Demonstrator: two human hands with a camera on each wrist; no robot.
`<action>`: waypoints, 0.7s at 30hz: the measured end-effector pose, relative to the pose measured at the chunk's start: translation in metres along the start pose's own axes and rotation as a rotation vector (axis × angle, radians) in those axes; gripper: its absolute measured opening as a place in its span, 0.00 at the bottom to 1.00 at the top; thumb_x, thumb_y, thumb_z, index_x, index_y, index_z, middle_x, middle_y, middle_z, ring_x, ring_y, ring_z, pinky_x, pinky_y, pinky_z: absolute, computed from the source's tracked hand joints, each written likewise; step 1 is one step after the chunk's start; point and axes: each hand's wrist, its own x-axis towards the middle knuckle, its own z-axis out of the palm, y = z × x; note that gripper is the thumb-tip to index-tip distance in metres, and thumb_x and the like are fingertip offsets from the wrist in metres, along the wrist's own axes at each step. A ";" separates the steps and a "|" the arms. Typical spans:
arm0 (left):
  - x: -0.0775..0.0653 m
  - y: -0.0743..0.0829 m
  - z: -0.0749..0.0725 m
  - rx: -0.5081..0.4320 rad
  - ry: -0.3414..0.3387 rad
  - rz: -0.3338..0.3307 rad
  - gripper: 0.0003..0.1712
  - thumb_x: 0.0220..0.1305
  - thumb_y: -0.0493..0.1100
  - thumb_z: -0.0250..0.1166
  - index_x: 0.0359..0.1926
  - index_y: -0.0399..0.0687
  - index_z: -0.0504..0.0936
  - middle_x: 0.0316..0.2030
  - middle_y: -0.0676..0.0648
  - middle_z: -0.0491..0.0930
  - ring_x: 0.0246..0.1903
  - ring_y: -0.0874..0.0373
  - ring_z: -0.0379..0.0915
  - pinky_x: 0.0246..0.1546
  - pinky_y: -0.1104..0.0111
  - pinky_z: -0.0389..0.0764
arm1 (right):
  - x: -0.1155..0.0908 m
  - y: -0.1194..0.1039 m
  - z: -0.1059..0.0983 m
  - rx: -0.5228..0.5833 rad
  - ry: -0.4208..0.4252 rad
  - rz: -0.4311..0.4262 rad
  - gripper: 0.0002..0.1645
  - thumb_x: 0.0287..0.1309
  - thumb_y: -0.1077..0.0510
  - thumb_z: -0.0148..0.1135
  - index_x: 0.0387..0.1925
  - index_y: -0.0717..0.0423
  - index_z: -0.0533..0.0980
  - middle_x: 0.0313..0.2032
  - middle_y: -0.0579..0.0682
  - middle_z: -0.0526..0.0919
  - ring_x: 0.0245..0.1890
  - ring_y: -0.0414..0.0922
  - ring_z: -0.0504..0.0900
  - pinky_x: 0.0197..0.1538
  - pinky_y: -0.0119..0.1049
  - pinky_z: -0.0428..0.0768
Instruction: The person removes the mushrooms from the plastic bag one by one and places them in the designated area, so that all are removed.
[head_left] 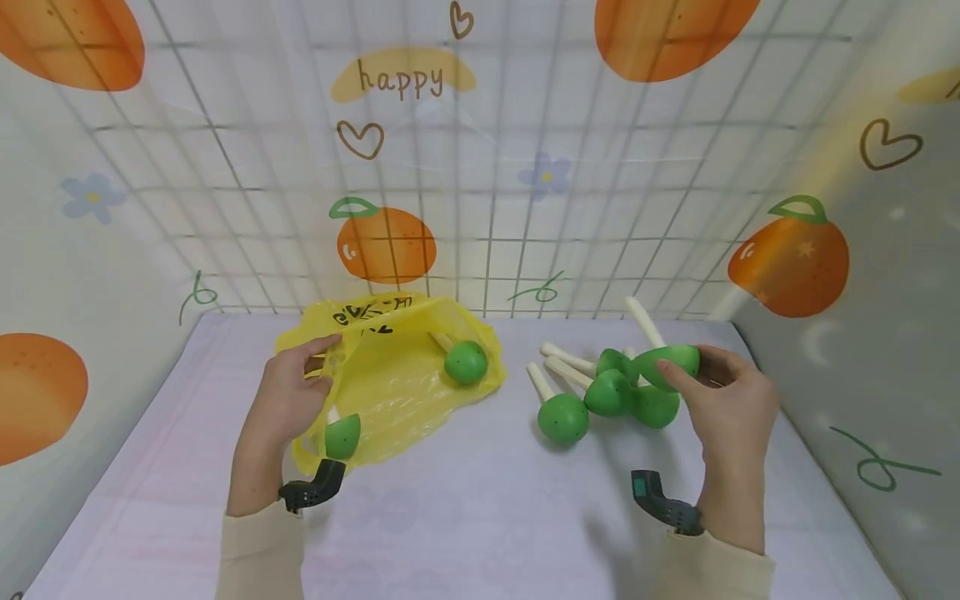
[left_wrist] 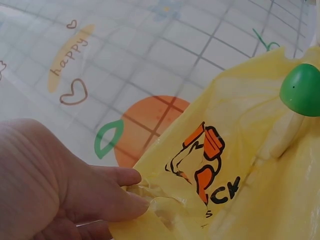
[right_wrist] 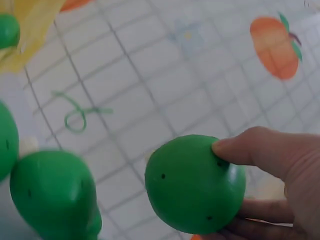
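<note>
My left hand (head_left: 296,387) pinches the rim of a yellow plastic bag (head_left: 397,375) lying on the table; the left wrist view shows thumb and fingers (left_wrist: 107,197) gripping the bag's (left_wrist: 240,165) edge. Two green mushroom toys lie on or in the bag, one (head_left: 465,360) at its right, one (head_left: 342,435) near my wrist. My right hand (head_left: 723,400) grips a green mushroom toy (head_left: 666,360) by its cap (right_wrist: 195,184), its cream stem pointing up and away. Under and left of it lies a cluster of several more green mushroom toys (head_left: 600,396).
A pale lilac table surface (head_left: 465,517) is enclosed by a wire-grid wall (head_left: 480,208) with orange-print sheeting at the back and sides. The right wall (head_left: 862,375) stands close to my right hand.
</note>
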 end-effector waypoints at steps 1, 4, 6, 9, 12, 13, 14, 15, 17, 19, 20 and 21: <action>0.000 0.000 0.000 0.000 0.000 0.000 0.35 0.68 0.24 0.53 0.76 0.40 0.71 0.70 0.36 0.73 0.66 0.37 0.73 0.60 0.48 0.82 | 0.003 0.004 -0.002 0.004 0.012 0.023 0.38 0.59 0.48 0.78 0.69 0.54 0.78 0.56 0.51 0.84 0.49 0.37 0.80 0.49 0.24 0.79; -0.001 0.000 0.000 -0.004 -0.001 -0.010 0.35 0.68 0.24 0.53 0.76 0.40 0.71 0.71 0.37 0.72 0.66 0.38 0.73 0.61 0.48 0.81 | 0.010 0.017 -0.008 0.023 0.026 0.097 0.40 0.59 0.47 0.78 0.70 0.53 0.77 0.55 0.47 0.83 0.50 0.38 0.78 0.48 0.24 0.77; -0.001 0.000 0.000 -0.007 0.000 -0.017 0.36 0.68 0.23 0.53 0.76 0.40 0.71 0.71 0.37 0.72 0.66 0.38 0.73 0.61 0.48 0.81 | 0.014 0.026 -0.012 0.023 0.034 0.139 0.42 0.59 0.46 0.78 0.71 0.53 0.76 0.54 0.46 0.82 0.50 0.39 0.77 0.49 0.26 0.77; 0.000 0.001 0.000 -0.007 0.001 -0.021 0.36 0.68 0.23 0.53 0.76 0.41 0.71 0.71 0.37 0.72 0.66 0.38 0.73 0.61 0.48 0.81 | 0.019 0.037 -0.017 0.002 0.047 0.186 0.43 0.60 0.44 0.76 0.73 0.54 0.74 0.57 0.48 0.81 0.52 0.41 0.76 0.54 0.31 0.77; 0.000 0.001 0.000 -0.009 0.001 -0.018 0.36 0.68 0.23 0.53 0.76 0.40 0.71 0.69 0.36 0.73 0.65 0.38 0.74 0.60 0.48 0.82 | 0.023 0.046 -0.019 -0.031 0.067 0.211 0.43 0.61 0.45 0.75 0.74 0.56 0.73 0.59 0.51 0.81 0.54 0.43 0.76 0.55 0.32 0.78; 0.000 0.001 0.000 -0.009 0.001 -0.016 0.36 0.68 0.23 0.53 0.76 0.40 0.71 0.69 0.36 0.73 0.65 0.38 0.74 0.60 0.49 0.82 | 0.024 0.048 -0.020 -0.039 0.071 0.218 0.43 0.61 0.45 0.75 0.73 0.56 0.73 0.59 0.51 0.80 0.53 0.44 0.76 0.53 0.32 0.78; 0.000 0.001 0.000 -0.011 0.000 -0.016 0.36 0.68 0.23 0.53 0.76 0.40 0.71 0.69 0.35 0.73 0.65 0.38 0.75 0.59 0.49 0.82 | 0.025 0.051 -0.021 -0.041 0.074 0.225 0.43 0.61 0.45 0.75 0.73 0.57 0.73 0.58 0.51 0.81 0.53 0.43 0.76 0.52 0.31 0.78; 0.000 0.001 0.000 -0.013 -0.001 -0.015 0.35 0.68 0.23 0.53 0.76 0.40 0.71 0.69 0.35 0.73 0.65 0.38 0.75 0.59 0.49 0.83 | 0.026 0.054 -0.021 -0.047 0.077 0.227 0.43 0.61 0.46 0.75 0.72 0.58 0.74 0.57 0.51 0.81 0.52 0.43 0.76 0.50 0.29 0.77; 0.000 0.001 0.000 -0.015 -0.002 -0.015 0.35 0.69 0.23 0.54 0.76 0.40 0.71 0.69 0.36 0.73 0.65 0.38 0.75 0.59 0.49 0.83 | 0.028 0.059 -0.021 -0.059 0.078 0.230 0.42 0.61 0.46 0.75 0.71 0.60 0.74 0.57 0.52 0.81 0.50 0.42 0.77 0.45 0.26 0.76; 0.000 0.001 0.000 -0.019 -0.003 -0.014 0.35 0.69 0.23 0.54 0.76 0.40 0.71 0.69 0.36 0.73 0.65 0.38 0.74 0.59 0.49 0.83 | 0.031 0.064 -0.021 -0.070 0.081 0.228 0.41 0.61 0.47 0.75 0.70 0.61 0.75 0.58 0.54 0.81 0.48 0.41 0.77 0.41 0.24 0.74; 0.000 0.001 0.000 -0.020 -0.003 -0.013 0.35 0.69 0.23 0.54 0.76 0.40 0.71 0.69 0.36 0.73 0.65 0.38 0.74 0.59 0.49 0.83 | 0.032 0.066 -0.020 -0.079 0.083 0.225 0.40 0.61 0.47 0.75 0.70 0.62 0.75 0.59 0.56 0.81 0.47 0.41 0.77 0.40 0.23 0.74; 0.000 0.001 0.000 -0.022 -0.003 -0.012 0.35 0.69 0.24 0.54 0.76 0.40 0.71 0.69 0.36 0.73 0.65 0.38 0.74 0.59 0.49 0.83 | 0.033 0.069 -0.020 -0.088 0.082 0.219 0.40 0.61 0.48 0.75 0.69 0.63 0.75 0.61 0.58 0.80 0.47 0.41 0.77 0.40 0.23 0.74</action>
